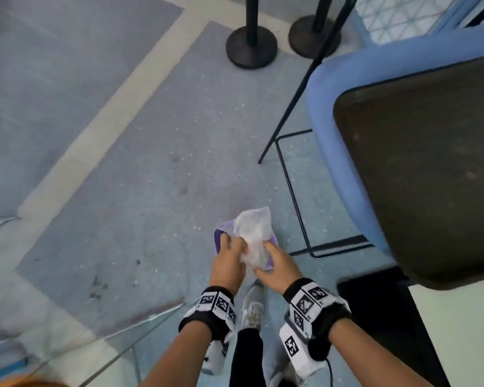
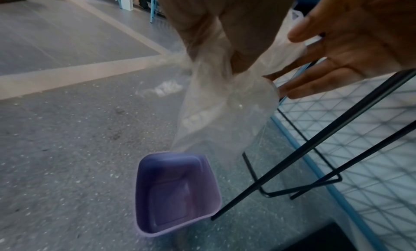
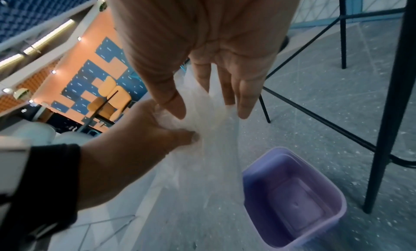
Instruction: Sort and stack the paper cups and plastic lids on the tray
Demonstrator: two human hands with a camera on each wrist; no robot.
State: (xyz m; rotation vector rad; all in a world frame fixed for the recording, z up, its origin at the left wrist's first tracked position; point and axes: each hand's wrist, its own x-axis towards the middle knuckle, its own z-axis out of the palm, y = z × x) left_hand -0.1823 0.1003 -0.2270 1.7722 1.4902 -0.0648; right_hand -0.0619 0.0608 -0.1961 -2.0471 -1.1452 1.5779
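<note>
We hold a clear plastic bag (image 1: 253, 236) over a purple bin (image 2: 178, 192) that stands on the grey floor (image 1: 123, 163). Our left hand (image 1: 229, 261) bunches the bag's top in curled fingers. Our right hand (image 1: 277, 268) has its fingers nearly straight, thumb and fingers pinching the film. A dark tray (image 1: 425, 169) lies on the blue-edged surface (image 1: 336, 152) to the right; no cups or lids show on the part of it in view. The bin is empty inside.
</note>
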